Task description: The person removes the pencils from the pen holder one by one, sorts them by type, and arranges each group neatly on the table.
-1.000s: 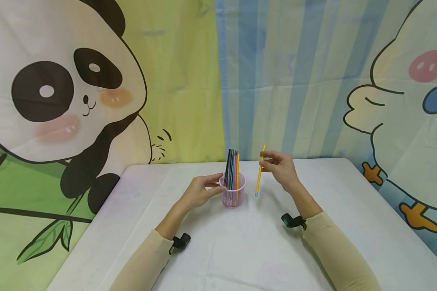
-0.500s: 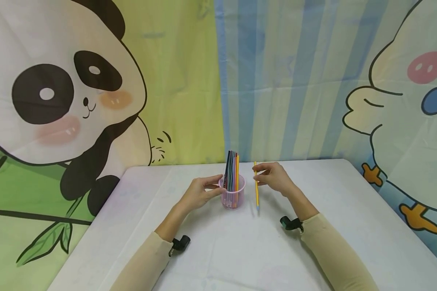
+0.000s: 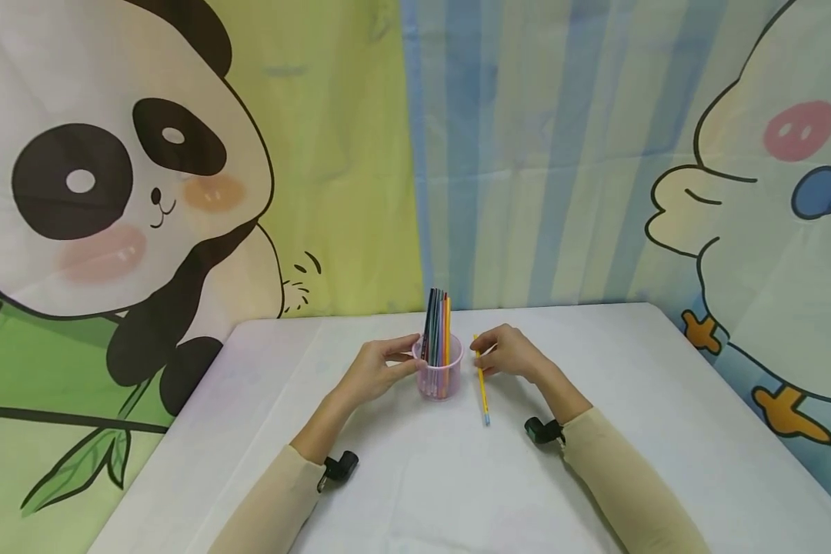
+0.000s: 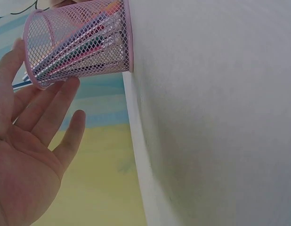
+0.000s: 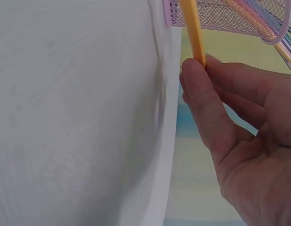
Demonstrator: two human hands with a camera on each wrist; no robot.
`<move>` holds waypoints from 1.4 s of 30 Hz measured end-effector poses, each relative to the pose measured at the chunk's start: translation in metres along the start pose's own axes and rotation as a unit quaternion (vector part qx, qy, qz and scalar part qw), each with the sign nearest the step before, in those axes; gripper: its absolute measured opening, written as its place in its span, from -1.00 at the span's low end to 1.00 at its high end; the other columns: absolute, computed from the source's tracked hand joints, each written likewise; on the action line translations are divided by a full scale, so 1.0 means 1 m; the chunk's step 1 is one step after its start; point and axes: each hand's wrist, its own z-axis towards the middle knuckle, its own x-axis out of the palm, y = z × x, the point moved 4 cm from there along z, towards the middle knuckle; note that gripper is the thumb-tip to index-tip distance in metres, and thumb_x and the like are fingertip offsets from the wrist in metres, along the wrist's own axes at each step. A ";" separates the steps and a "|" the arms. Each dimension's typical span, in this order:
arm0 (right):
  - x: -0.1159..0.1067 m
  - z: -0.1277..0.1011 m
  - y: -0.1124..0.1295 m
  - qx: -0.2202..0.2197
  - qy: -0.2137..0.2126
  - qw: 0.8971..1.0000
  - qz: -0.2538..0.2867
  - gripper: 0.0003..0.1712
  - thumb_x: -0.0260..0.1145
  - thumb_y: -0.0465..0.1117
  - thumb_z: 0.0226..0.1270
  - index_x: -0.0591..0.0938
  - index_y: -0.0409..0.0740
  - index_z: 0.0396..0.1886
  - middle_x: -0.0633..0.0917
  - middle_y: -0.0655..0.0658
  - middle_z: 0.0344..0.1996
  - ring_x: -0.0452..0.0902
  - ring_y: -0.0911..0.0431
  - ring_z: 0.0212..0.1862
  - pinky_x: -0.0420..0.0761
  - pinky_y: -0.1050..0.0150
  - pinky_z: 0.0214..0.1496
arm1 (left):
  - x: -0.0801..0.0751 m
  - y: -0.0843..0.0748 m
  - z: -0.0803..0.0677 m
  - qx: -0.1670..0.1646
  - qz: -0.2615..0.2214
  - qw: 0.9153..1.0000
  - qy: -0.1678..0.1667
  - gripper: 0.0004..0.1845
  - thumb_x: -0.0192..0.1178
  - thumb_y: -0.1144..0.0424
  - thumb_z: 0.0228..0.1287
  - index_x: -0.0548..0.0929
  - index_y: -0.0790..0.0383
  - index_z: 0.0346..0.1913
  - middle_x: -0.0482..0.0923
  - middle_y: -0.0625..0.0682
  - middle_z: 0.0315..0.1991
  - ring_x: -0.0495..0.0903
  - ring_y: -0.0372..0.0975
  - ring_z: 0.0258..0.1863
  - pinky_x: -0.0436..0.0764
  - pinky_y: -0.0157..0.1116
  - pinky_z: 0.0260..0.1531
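**A:** What stands around the hands?

**B:** A white tabletop (image 3: 415,492) runs from the near edge to a far edge set against a cartoon backdrop, with a panda (image 3: 111,177) on the left, blue stripes in the middle and a white bird (image 3: 769,215) on the right. Near the middle of the far edge stands a pink mesh cup (image 3: 439,375), upright, with a bundle of coloured pencils (image 3: 438,327) sticking out of its top. It sits between the two hands.

**A:** Anything in the way?

**B:** The cup is the only thing near the yellow pencil (image 3: 482,385). They lie just beside each other, the pencil on the cup's right, apart from it as far as the head view shows.

**A:** And the pencil relative to the right hand?

**B:** The right hand (image 3: 508,355) pinches its far end between thumb and fingertips (image 5: 197,89). From there the pencil slopes toward the near edge, its blue tip (image 3: 486,420) low at the tabletop; whether it touches I cannot tell. The right wrist view shows the yellow shaft passing in front of the cup's mesh.

**A:** The left hand?

**B:** The left hand (image 3: 377,369) is on the cup's left side, fingers nearly straight and spread, with fingertips (image 4: 65,89) at the rim. It grips nothing; the palm is open.
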 end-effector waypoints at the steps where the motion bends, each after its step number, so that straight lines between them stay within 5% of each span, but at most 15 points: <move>1: 0.000 0.000 0.000 0.004 -0.003 1.000 -0.005 -0.63 0.45 -0.46 0.31 0.70 -0.41 0.11 0.72 -0.32 -0.01 0.74 0.06 -0.22 0.81 0.13 -0.11 | 0.000 0.000 0.001 0.003 0.000 1.000 -0.001 -0.32 0.45 -0.11 0.26 0.59 0.00 0.41 0.64 -0.02 0.31 0.77 -0.24 0.04 0.69 -0.05 0.16; 13: 0.000 0.004 -0.006 0.009 0.000 0.999 -0.053 -0.67 0.50 -0.38 0.29 0.75 -0.35 0.04 0.72 -0.30 0.10 0.75 0.14 -0.30 0.80 0.21 -0.22 | -0.001 -0.001 0.002 -0.007 0.000 1.000 0.002 -0.31 0.45 -0.15 0.24 0.59 -0.05 0.41 0.64 -0.04 0.31 0.77 -0.26 0.03 0.69 -0.04 0.15; 42: 0.005 0.004 -0.007 0.043 0.032 0.995 -0.084 -0.74 0.52 -0.37 0.27 0.77 -0.29 -0.04 0.75 -0.14 -0.31 0.72 0.11 -0.38 0.78 0.24 -0.27 | -0.001 -0.002 0.002 -0.005 -0.001 1.000 0.003 -0.31 0.45 -0.09 0.26 0.58 0.01 0.42 0.62 0.02 0.33 0.77 -0.18 0.07 0.69 -0.02 0.15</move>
